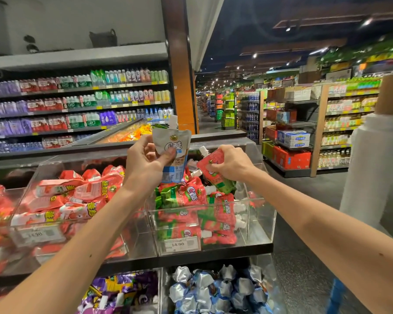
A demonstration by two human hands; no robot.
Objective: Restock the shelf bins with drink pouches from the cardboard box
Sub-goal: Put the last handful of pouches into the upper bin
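Right clear bin: lying partly filled with red-and-green pouches, room showing toward its right wall; the cardboard box is not appearing in view. Left hand is pinching a white-and-blue pouch raised above the bin, and right hand is gripping a red pouch just over the pile. By this showing, restocking is running about midway, with both pouches not yet placed.

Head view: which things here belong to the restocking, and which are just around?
Job: left hand gripping white pouch; right hand gripping red pouch; clear bin under the hands.
Just around: bottle shelves; white wrap roll; silver-blue pouches below.
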